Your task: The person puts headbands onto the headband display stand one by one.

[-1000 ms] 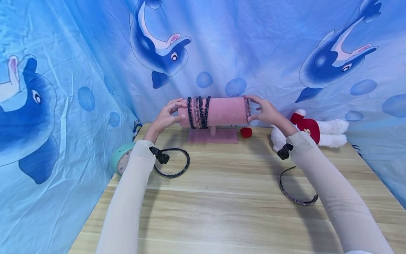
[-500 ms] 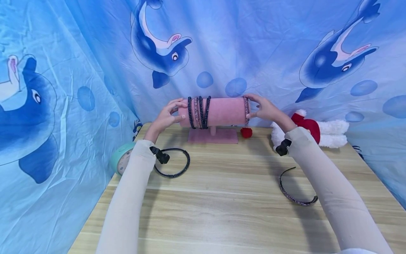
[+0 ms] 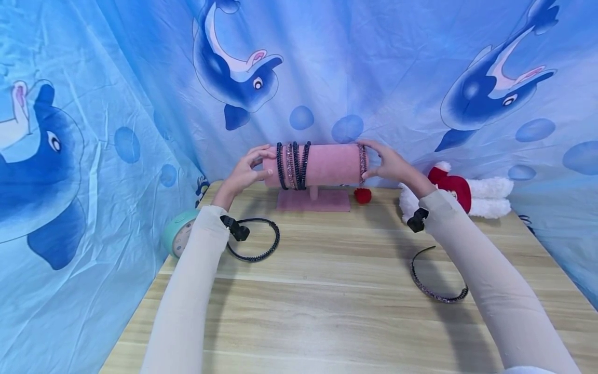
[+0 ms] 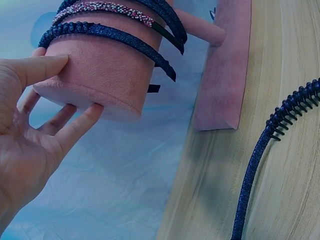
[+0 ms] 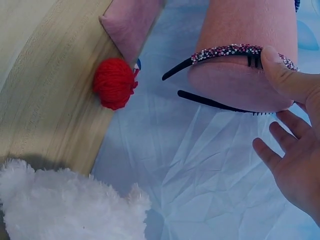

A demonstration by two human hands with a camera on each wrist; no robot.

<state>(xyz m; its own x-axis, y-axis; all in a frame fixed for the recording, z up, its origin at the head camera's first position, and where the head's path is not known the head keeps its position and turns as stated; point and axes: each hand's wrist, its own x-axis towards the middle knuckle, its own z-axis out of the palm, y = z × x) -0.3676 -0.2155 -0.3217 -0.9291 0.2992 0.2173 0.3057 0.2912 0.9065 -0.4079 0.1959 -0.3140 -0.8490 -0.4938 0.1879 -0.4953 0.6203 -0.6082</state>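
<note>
A pink velvet headband stand (image 3: pixel 334 163) stands at the back of the table, its roll lying level on a short post. Around the roll's left part sit several headbands, dark blue ones (image 4: pixel 110 32) and a glittery pink-and-white one (image 4: pixel 107 7). My left hand (image 3: pixel 244 170) grips the roll's left end, thumb in front and fingertips at the end face. At the right end, my right hand (image 3: pixel 390 162) holds another glittery headband (image 5: pixel 225 51) that straddles the roll. The right thumb presses its beaded band; the index finger is partly hidden behind the roll.
On the table (image 3: pixel 303 311) lie a dark blue headband (image 3: pixel 276 241) at left and a glittery one (image 3: pixel 439 297) at right. A red yarn ball (image 3: pixel 362 195) is beside the stand's base. A white plush toy (image 3: pixel 488 195) and a mint-green round object (image 3: pixel 175 236) are near the edges.
My right hand has shifted slightly left, and the glittery headband has slid a little further onto the roll with it. The left hand stays at the roll's left end.
</note>
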